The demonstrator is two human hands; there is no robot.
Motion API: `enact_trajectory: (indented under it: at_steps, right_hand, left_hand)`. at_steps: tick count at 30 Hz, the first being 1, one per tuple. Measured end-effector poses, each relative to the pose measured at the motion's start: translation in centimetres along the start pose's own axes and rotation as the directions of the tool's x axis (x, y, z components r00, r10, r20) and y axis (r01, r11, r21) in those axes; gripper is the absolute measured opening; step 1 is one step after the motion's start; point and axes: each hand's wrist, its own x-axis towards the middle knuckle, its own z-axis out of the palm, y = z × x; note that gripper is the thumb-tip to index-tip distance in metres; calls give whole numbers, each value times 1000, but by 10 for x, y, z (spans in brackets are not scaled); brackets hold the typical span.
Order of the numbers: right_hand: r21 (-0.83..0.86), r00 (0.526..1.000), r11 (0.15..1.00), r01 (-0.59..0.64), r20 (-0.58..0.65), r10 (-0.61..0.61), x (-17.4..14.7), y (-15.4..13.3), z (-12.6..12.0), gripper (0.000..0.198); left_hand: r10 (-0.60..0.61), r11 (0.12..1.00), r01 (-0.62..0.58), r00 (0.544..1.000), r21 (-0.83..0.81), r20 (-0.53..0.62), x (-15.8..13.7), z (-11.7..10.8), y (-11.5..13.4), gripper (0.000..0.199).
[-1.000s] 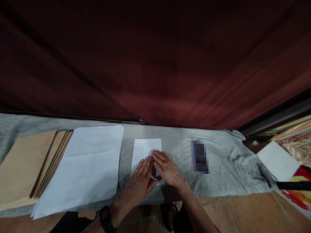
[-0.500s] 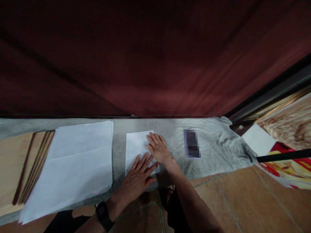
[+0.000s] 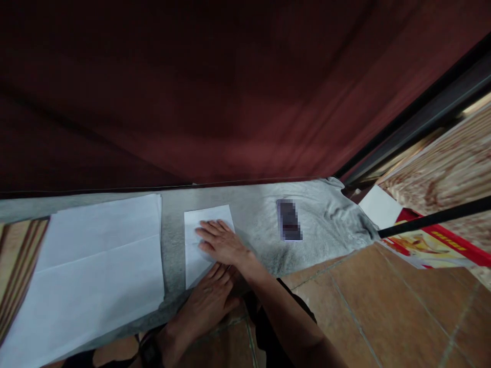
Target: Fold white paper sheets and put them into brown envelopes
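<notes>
The small white paper already lies flat on the grey cloth, beside the large white sheets, which neither hand touches; how much work is left, I can't tell from here. The right hand rests palm down on the paper, fingers slightly spread, gripping nothing. The left hand sits at its near edge, thumb wide of the fingers.

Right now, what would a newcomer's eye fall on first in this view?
Probably the dark red backdrop, which fills the upper part of the view. Next might come the right hand, lying on a small white paper near the middle, with the left hand at its near edge. The bright red-and-yellow printed item at far right also stands out.
</notes>
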Motion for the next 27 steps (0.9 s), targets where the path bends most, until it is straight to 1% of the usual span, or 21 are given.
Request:
enact_trajectory:
  at_steps: [1, 2, 6, 10, 12, 14, 15, 17, 20, 22, 25, 27]
  right_hand:
    - [-8, 1000, 1000, 11, 10, -11, 1, -2, 2, 50]
    - [-19, 1000, 1000, -2, 12, 2, 3, -2, 4, 50]
    - [-55, 986, 985, -166, -34, 164, 10, 9, 8, 53]
    - [-52, 953, 954, -296, -85, 291, 11, 24, 8, 59]
    - [-43, 938, 940, -337, -99, 332, 9, 29, 7, 60]
    - [-29, 923, 926, -377, -102, 372, 6, 31, 4, 60]
    - [-20, 916, 920, -391, -101, 387, 5, 31, 2, 60]
    - [-3, 916, 920, -392, -99, 390, 2, 29, -3, 60]
    - [15, 931, 937, -348, -107, 348, -5, 22, -5, 60]
    - [13, 941, 946, -324, -104, 323, -11, 16, -2, 60]
    - [-4, 952, 956, -293, -90, 291, -21, 9, 5, 61]
    - [-14, 957, 961, -277, -96, 275, -27, 7, 10, 61]
  left_hand:
    - [-14, 1000, 14, 1000, -3, 5, -1, 2, 1, 65]
    - [-21, 1000, 21, 1000, 1, 9, -1, 4, 3, 65]
    - [28, 999, -28, 1000, 28, -5, -3, 7, 3, 70]
    - [54, 998, -54, 998, -17, -21, -3, -3, 4, 77]
    - [81, 995, -81, 997, -51, -5, -3, -9, 3, 70]
    - [78, 995, -78, 997, -62, -10, -4, -14, -1, 55]
    - [50, 997, -52, 998, -52, -33, -5, -16, -4, 47]
    - [-59, 998, 59, 991, -6, -121, -3, -19, -14, 42]
    - [-235, 965, 256, 937, 51, -259, 4, -22, -35, 48]
    - [-291, 946, 318, 917, 58, -272, 12, -23, -48, 55]
    - [-316, 938, 341, 917, 66, -243, 22, -21, -64, 58]
    - [-354, 922, 380, 904, 75, -239, 27, -18, -71, 60]
